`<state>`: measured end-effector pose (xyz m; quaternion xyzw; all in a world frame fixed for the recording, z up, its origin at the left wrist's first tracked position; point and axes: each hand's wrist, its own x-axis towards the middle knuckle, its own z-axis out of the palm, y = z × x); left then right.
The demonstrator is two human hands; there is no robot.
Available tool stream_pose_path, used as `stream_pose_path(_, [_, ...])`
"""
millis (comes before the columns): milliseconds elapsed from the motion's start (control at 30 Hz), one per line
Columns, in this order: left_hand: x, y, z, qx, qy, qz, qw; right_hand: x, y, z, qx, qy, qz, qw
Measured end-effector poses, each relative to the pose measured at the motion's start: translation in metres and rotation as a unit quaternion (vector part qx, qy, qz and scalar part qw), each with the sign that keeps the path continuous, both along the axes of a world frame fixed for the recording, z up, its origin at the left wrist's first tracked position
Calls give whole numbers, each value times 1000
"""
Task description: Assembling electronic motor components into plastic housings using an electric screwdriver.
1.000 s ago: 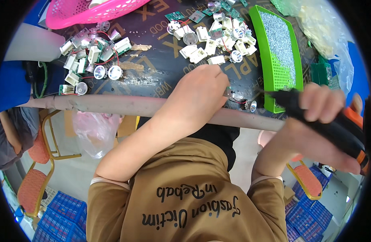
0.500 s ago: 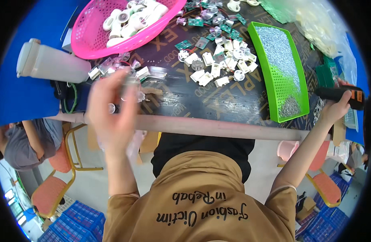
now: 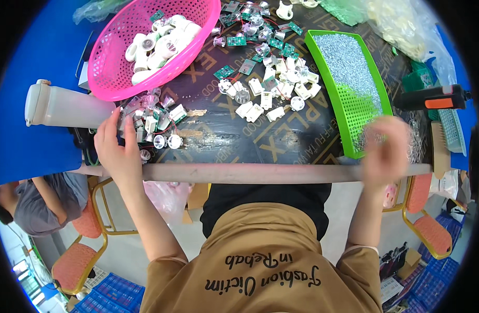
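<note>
Head view, containers:
Pink basket (image 3: 114, 57): on the counter (image 3: 224, 141) at upper left, holding white round housings (image 3: 156, 44).
Green tray (image 3: 349, 78): at right, filled with small silver screws.
White jug (image 3: 62, 107): lying on its side, left of the basket.

Head view, hands:
Left hand (image 3: 117, 148): fingers spread flat on a pile of small clear and white parts (image 3: 156, 125) near the counter's front edge; grip on any one part not discernible.
Right hand (image 3: 385, 148): at the tray's lower corner, motion-blurred; cannot tell whether the fingers are open or holding anything.

Head view, limits:
Black and orange tool (image 3: 432, 97): lies at far right, apart from both hands, partly cut by the rim.
Circuit boards (image 3: 250, 39): green, scattered at top; detail too small.
</note>
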<state>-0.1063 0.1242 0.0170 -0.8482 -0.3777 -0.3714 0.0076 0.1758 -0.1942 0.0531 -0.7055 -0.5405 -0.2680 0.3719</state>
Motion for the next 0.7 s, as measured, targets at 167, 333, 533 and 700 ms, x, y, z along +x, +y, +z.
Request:
stream_pose_path(167, [18,-26,22,15,2,-56,998,-43,64,-15,-170,114,112,972])
stream_pose_path(333, [72,-62,34,-111,52,-271,955,-48,85,-11,-212,149,103,960])
stream_pose_path(533, [120,-68,19,-127,95,-328,931,-49,73,-20,-180,200,96,958])
stream_pose_path(700, [115,-68,30,-256,-98,-323,906,-58,54,-22,-64,345,126,928])
